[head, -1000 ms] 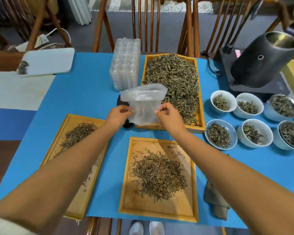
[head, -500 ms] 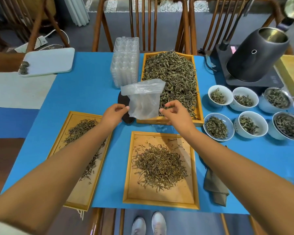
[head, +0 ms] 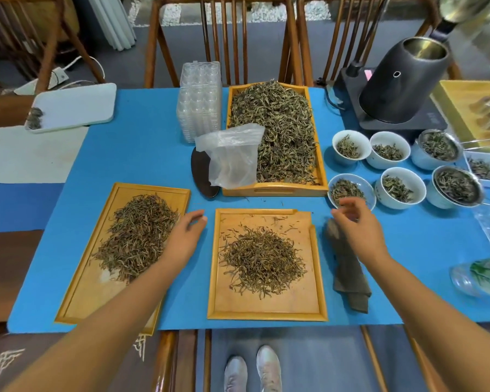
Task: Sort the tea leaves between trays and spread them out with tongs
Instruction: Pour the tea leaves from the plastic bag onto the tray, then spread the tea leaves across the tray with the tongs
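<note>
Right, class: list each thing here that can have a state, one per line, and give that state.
Left hand: open, holding nothing, over the left tray's edge.
Right hand: fingers loosely curled, empty, above the cloth.
Plastic bag: released, crumpled, resting on the back tray's near corner.
Back tray: heaped full of leaves.
Left tray: leaves in a loose pile.
Middle tray: leaves piled centrally, not spread.
Kettle: lid off.
Cloth: folded.

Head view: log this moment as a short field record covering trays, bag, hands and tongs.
far tray: heaped with tea leaves
plastic bag: lies on the far tray's near left corner, held by neither hand
middle tray: loose pile of leaves in the centre
left tray: two leaf piles
left hand: empty, between left and middle trays
right hand: empty, over the folded cloth
tongs: not identifiable
</note>
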